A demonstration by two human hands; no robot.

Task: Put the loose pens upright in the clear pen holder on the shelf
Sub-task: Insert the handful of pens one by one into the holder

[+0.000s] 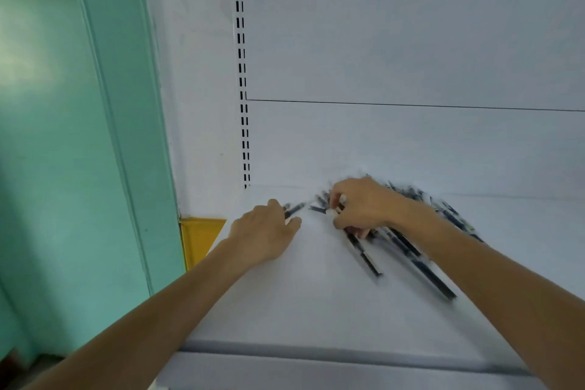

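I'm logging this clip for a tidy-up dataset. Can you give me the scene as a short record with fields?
shelf: white, flat
pens: dark, lying flat in a loose pile, blurred
left hand: on the shelf, fingers over stray pens; grip unclear
right hand: fingers curled round pens at the pile's left end
pen holder: not in view
beside shelf: yellow end piece, green wall

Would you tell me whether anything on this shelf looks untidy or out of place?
Yes: black pens lie in a crisscrossed heap on the white shelf, none upright. The right hand grips some; the left hand pinches stray pens apart from the heap. No pen holder shows.
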